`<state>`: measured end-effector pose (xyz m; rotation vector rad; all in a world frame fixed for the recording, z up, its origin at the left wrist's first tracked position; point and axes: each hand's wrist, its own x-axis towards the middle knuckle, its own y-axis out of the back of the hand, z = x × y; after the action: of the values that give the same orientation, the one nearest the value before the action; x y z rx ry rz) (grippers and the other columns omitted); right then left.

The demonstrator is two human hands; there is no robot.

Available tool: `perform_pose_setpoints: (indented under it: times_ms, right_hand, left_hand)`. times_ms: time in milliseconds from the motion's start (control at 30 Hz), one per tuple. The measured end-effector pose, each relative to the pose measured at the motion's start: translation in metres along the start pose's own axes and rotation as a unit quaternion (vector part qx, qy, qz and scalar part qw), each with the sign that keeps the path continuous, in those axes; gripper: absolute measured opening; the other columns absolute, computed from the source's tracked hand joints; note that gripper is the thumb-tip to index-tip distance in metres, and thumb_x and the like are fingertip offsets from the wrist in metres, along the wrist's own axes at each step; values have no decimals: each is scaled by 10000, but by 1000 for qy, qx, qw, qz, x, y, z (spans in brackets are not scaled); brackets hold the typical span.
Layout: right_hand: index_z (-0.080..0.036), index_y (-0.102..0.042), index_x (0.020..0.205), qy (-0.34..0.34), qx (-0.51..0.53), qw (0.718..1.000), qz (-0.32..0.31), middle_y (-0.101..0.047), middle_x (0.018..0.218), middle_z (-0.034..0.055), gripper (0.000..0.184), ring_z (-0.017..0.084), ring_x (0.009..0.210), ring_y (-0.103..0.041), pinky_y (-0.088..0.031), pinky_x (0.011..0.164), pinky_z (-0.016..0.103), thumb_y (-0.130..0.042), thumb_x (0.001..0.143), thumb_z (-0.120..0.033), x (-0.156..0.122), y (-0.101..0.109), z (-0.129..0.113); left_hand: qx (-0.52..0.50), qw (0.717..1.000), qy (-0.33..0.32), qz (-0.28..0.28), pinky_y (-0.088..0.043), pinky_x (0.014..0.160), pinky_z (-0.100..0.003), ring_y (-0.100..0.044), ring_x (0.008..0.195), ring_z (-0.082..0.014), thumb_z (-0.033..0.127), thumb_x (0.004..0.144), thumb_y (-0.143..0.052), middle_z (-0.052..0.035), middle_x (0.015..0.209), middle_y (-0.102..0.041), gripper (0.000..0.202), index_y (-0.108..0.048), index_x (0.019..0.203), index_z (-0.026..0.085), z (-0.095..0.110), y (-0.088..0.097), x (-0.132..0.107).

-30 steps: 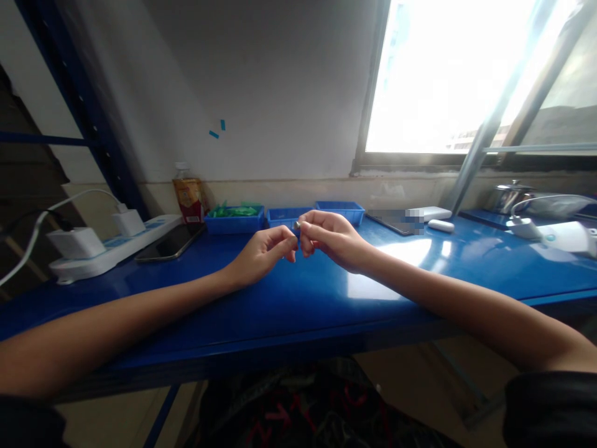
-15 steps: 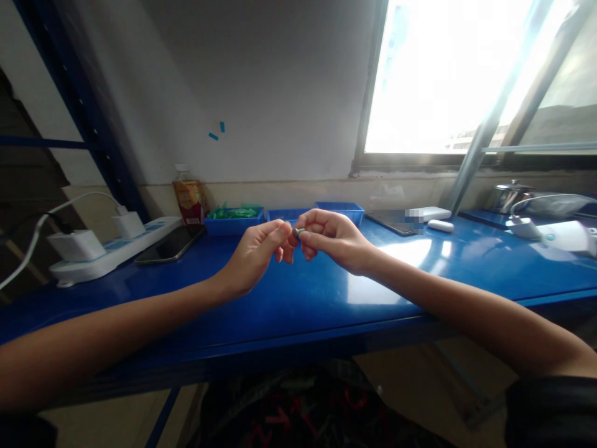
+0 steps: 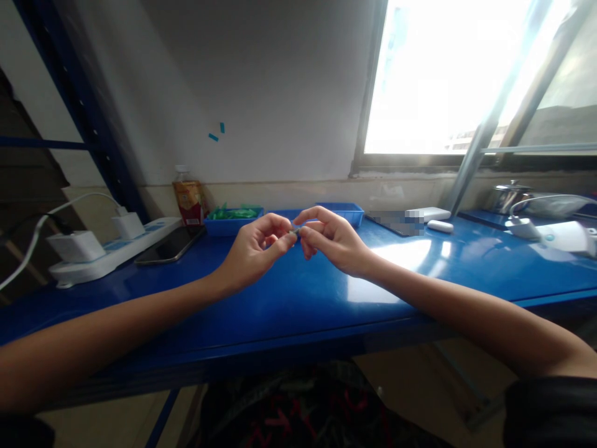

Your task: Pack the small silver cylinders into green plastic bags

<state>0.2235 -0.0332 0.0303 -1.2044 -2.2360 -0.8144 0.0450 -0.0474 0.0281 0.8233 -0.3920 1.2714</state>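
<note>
Above the blue tabletop, my left hand [image 3: 258,246] is closed in a pinch, thumb against fingers. Between the fingertips of both hands shows a tiny pale greenish piece [image 3: 295,231], too small to tell its kind. My right hand [image 3: 334,242] meets it from the other side, its thumb at the piece and its index finger arched over the top. Most of the piece is covered by the fingers. Behind the hands stand a blue bin [image 3: 236,224] with green pieces in it and another blue bin [image 3: 345,215]; a third, between these, is partly hidden by the hands.
On the left of the blue table [image 3: 298,311] lie a power strip [image 3: 112,255] with chargers and a phone [image 3: 170,246]. A drink bottle [image 3: 189,198] stands by the wall. To the right are a dark tablet-like slab [image 3: 389,222], a white case [image 3: 439,226] and a metal pot [image 3: 510,196].
My left hand's fingers have shifted, the thumb now lower and the index finger bent above it. My right index finger has lifted and straightened a little, apart from its thumb. The piece stays between the hands.
</note>
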Motion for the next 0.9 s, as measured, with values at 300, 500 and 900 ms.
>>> perform_pose_setpoints:
  times_ms: [300,500,900]
  right_hand:
    - [-172,-474,819,-9,-40,999,25,-539,546,-46,345,82,505,-489,-372,507,221,-489,892,-510,1,0,5]
    - [-181,-464,819,-22,-37,999,12,-522,534,-56,376,83,493,-470,-367,504,220,-491,874,-552,0,-2,5]
    - [-174,-474,675,-20,-112,994,-1,-515,565,-32,418,83,532,-462,-371,537,221,-451,902,-524,-1,-1,5]
  left_hand:
    - [107,987,-118,-25,-454,594,-206,-580,695,-98,220,795,-654,13,807,-616,129,-562,879,187,-11,3,0]
    - [141,979,-147,-14,-474,586,-215,-605,705,-110,228,801,-650,4,811,-632,137,-555,891,187,-14,4,0]
    - [134,978,-161,-8,-459,594,-232,-559,703,-114,245,806,-655,-12,835,-608,134,-568,898,199,-17,4,0]
